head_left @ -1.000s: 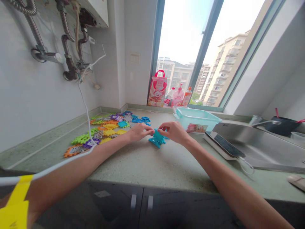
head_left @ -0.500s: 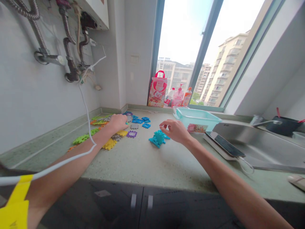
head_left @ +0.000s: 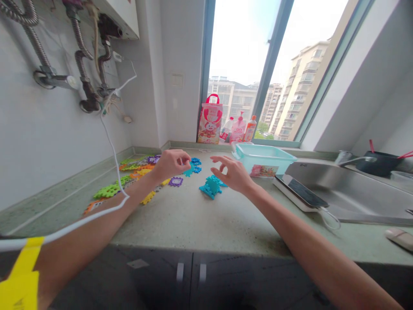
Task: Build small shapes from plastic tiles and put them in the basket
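My left hand (head_left: 173, 164) is closed in a pinch on a teal interlocking tile (head_left: 188, 172), held above the counter. Blue tiles (head_left: 196, 162) lie just behind it. My right hand (head_left: 232, 173) is open, thumb and fingers apart, over a small teal tile assembly (head_left: 211, 187) that has one tile standing up from it. I cannot tell whether the right hand touches it. Left of my left hand are green tiles (head_left: 106, 191), orange tiles and yellow tiles (head_left: 148, 197), partly hidden by my forearm. A purple tile (head_left: 176, 181) lies nearer the middle.
A clear turquoise tub (head_left: 263, 157) stands at the back right. Beside the steel sink (head_left: 338, 189) a phone (head_left: 305, 192) rests on a white block with a cable. A white cable (head_left: 111, 146) crosses over my left forearm. Bottles and a pink bag (head_left: 210, 122) line the windowsill.
My left hand has moved right from the tile pile, bringing the teal tile toward the middle. My right hand stays over the teal assembly, its fingers slightly more spread. The view has shifted slightly.
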`<state>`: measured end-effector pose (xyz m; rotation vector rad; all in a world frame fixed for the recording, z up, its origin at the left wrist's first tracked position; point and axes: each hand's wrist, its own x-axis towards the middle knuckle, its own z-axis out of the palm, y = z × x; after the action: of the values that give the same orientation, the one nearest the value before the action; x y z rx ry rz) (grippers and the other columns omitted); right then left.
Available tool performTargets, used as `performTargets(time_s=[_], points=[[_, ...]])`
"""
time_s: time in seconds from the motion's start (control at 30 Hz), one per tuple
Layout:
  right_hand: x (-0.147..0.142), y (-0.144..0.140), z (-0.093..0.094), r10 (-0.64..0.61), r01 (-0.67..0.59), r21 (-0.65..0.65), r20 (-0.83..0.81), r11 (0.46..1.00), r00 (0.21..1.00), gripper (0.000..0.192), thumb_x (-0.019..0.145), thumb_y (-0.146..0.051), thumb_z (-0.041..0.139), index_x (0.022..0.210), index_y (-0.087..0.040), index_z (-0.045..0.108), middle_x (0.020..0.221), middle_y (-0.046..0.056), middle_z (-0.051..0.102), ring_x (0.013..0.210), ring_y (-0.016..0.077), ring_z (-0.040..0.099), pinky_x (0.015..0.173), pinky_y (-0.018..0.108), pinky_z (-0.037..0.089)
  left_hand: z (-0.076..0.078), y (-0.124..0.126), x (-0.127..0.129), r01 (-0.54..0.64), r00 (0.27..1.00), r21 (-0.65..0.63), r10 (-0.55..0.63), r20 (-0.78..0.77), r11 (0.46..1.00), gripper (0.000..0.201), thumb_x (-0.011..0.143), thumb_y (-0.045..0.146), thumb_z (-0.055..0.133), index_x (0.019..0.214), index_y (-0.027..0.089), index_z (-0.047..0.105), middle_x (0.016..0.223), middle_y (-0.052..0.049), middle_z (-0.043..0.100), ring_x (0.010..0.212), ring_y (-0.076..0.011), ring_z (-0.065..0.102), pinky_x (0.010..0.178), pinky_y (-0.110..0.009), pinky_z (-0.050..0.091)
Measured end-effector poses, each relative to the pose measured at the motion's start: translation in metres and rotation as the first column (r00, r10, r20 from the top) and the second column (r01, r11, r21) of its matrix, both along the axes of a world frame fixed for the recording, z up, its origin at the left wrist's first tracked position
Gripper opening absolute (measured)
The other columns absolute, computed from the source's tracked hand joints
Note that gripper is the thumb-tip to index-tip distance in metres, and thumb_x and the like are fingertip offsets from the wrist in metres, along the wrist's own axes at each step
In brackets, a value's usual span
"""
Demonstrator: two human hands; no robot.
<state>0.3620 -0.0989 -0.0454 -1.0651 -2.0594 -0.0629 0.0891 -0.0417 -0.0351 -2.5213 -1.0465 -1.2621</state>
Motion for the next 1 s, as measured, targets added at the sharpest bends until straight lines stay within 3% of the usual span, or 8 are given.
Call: performTargets(time_s=[0.13,0.27,0.37,0.5,0.6,0.8,0.9,1.0], points=[[-0.007,-0.003,-0.001,0.181,-0.200,-0.143,-0.132,0.969,0.974,0.039,0.096,-0.045,0.066,0.129,-0.025,0.071,0.107,0.004,0.079,0.075,0.0151,0.071,0.070,0.027,0.054,-0.005,-0.031,0.030,0.233,0.945,0.096,-0.249,0.215,0.968,0.015,0.084,0.020,0.063,0.086,0.018,0.078,0.078,-0.001,0.074,0.056,-0.0085,0.061,0.057,-0.020,0.050],[-0.009,0.002,-0.005,0.270,-0.356,-0.294,-0.295,0.887,0.917,0.038,0.092,-0.053,0.069,0.108,-0.020,0.077,0.081,0.004,0.077,0.070,0.0173,0.070,0.064,0.028,0.054,-0.014,-0.037,0.041,0.296,0.922,0.056,-0.301,0.244,0.953,0.015,0.091,0.024,0.063,0.092,0.019,0.077,0.085,-0.003,0.075,0.066,-0.0104,0.066,0.061,-0.019,0.054],[-0.003,0.006,-0.004,0.219,-0.287,-0.274,-0.253,0.918,0.942,0.031,0.089,-0.048,0.071,0.095,-0.019,0.077,0.074,0.002,0.073,0.065,0.0159,0.066,0.061,0.026,0.051,-0.020,-0.026,0.036,0.269,0.949,-0.040,-0.258,0.180,0.962,0.024,0.101,0.035,0.057,0.105,0.020,0.075,0.095,-0.005,0.078,0.077,-0.0137,0.070,0.064,-0.021,0.054],[0.007,0.005,0.001,0.136,-0.154,-0.207,-0.095,0.966,0.986,0.024,0.089,-0.034,0.068,0.106,-0.021,0.076,0.065,-0.003,0.066,0.058,0.0121,0.058,0.060,0.024,0.045,-0.025,-0.012,0.027,0.194,0.981,-0.162,-0.191,0.032,0.968,0.034,0.106,0.038,0.047,0.121,0.021,0.072,0.101,-0.005,0.079,0.088,-0.0177,0.073,0.074,-0.026,0.054],[0.007,0.001,0.003,0.100,-0.092,-0.190,0.031,0.977,0.994,0.025,0.088,-0.026,0.064,0.112,-0.022,0.074,0.065,-0.005,0.066,0.057,0.0115,0.057,0.063,0.024,0.043,-0.026,-0.008,0.023,0.207,0.967,-0.206,-0.232,-0.106,0.956,0.036,0.105,0.037,0.046,0.125,0.021,0.071,0.110,-0.006,0.078,0.098,-0.0205,0.072,0.082,-0.030,0.054],[0.010,0.000,0.004,0.031,0.010,-0.153,0.266,0.988,0.963,0.023,0.089,-0.037,0.072,0.109,-0.025,0.071,0.083,-0.001,0.075,0.069,0.0148,0.064,0.066,0.026,0.040,-0.026,-0.012,0.024,0.255,0.912,-0.211,-0.307,-0.272,0.944,0.042,0.092,0.056,0.069,0.115,0.021,0.074,0.104,-0.008,0.076,0.097,-0.0243,0.070,0.092,-0.035,0.050],[0.022,-0.002,0.012,0.037,0.042,-0.262,0.288,0.964,0.957,0.025,0.089,-0.042,0.072,0.108,-0.024,0.070,0.088,0.001,0.076,0.071,0.0159,0.066,0.063,0.026,0.041,-0.030,-0.015,0.028,0.218,0.884,-0.224,-0.289,-0.367,0.950,0.047,0.081,0.063,0.080,0.104,0.022,0.076,0.098,-0.007,0.076,0.092,-0.0247,0.070,0.088,-0.033,0.050],[0.035,-0.006,0.020,0.122,0.045,-0.481,0.311,0.876,0.943,0.048,0.081,-0.039,0.080,0.125,-0.026,0.065,0.093,0.000,0.076,0.073,0.0170,0.069,0.060,0.025,0.044,-0.035,-0.014,0.031,0.187,0.861,-0.227,-0.271,-0.431,0.956,0.047,0.079,0.064,0.081,0.100,0.023,0.078,0.092,-0.005,0.075,0.089,-0.0239,0.069,0.085,-0.032,0.048]])
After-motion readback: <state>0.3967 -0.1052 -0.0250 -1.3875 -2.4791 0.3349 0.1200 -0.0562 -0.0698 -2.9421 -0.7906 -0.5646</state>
